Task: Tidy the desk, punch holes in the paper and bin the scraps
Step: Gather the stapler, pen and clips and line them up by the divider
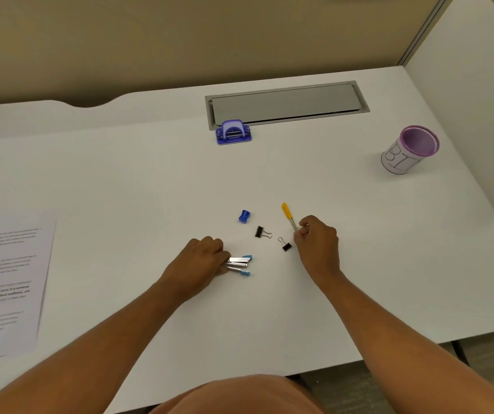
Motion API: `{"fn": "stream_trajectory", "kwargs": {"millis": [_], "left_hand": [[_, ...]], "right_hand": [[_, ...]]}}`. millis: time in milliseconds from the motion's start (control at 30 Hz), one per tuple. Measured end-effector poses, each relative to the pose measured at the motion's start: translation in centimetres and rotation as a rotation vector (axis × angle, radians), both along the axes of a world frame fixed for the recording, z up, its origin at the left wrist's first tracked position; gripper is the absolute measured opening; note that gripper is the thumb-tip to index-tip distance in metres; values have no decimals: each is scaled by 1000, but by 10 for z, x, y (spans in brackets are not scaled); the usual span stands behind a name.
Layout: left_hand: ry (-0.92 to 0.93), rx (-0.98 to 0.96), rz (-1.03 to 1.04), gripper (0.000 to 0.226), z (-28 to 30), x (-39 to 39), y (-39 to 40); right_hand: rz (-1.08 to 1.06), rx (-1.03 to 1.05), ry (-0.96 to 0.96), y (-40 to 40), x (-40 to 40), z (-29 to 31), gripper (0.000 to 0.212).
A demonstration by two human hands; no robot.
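Observation:
My left hand (202, 259) is closed around a small blue and metal stapler (239, 262) lying on the white desk (120, 180). My right hand (317, 242) pinches the metal end of a yellow-handled pen (287, 213) that rests on the desk. Between the hands lie a blue sharpener (244, 216) and two black binder clips (261, 232) (286, 245). A blue hole punch (233, 132) stands at the back middle. Printed paper (3, 282) lies at the left edge. A purple cup with a paper label (410, 149) stands at the right.
A grey cable hatch (287, 103) is set into the desk behind the hole punch. A beige partition (180, 37) backs the desk and a white side panel (472, 109) closes the right. The desk's front edge runs near my body.

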State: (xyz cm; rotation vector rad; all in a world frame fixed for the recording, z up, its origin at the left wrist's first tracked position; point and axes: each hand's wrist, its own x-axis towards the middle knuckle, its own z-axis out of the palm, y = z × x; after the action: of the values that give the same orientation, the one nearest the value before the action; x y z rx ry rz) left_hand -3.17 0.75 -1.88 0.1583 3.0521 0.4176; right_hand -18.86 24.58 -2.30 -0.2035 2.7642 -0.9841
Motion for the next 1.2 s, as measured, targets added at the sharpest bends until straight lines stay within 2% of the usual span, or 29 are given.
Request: {"fn": "stream_trajectory", "kwargs": {"millis": [133,233,467,600,867,1200], "left_hand": [[62,52,130,12,5,14,-6],[136,98,306,12,15,25,-27],[291,222,695,7,37,76,-119],[295,320,764,9,43,114,-189],[342,377,952,17,47,169,-322],[348,393,1201,24,34,153,-468]], "right_hand": [[-80,-49,-22,-12,1,11,11],[-126,-178,-30,-39,11,25,10],[-86,-376,-99,-156,71,50,14],[-81,-426,-132,-235,113,60,17],[-42,-437,-204,-386,178,67,18],[77,-416,-299,-565,171,60,17]]}}
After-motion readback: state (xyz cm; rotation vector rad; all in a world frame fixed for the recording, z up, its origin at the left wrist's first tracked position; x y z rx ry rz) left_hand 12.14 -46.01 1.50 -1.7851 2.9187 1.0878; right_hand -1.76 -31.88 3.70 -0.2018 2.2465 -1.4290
